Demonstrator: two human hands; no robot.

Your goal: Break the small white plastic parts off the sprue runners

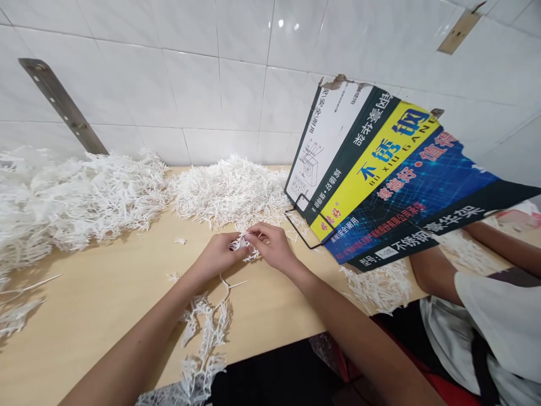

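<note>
Both hands meet over the wooden table, just in front of the middle pile of white branching plastic pieces [232, 189]. My left hand [220, 254] pinches a small white bunch [240, 242] between thumb and fingers. On the bunch's right side, my right hand [273, 245] has its thumb and fingertips closed on it too. From below the hands a white string [226, 287] hangs down, joined to a strand of white branching pieces [209, 332] that runs over the table's front edge.
A larger white pile [76, 197] covers the back left of the table [105, 316]. A printed cardboard panel [380, 169] leans at the right beside a black wire stand [310, 245]. Beyond it is another person's arm [435, 276], near more white pieces [380, 287]. Tiled wall behind.
</note>
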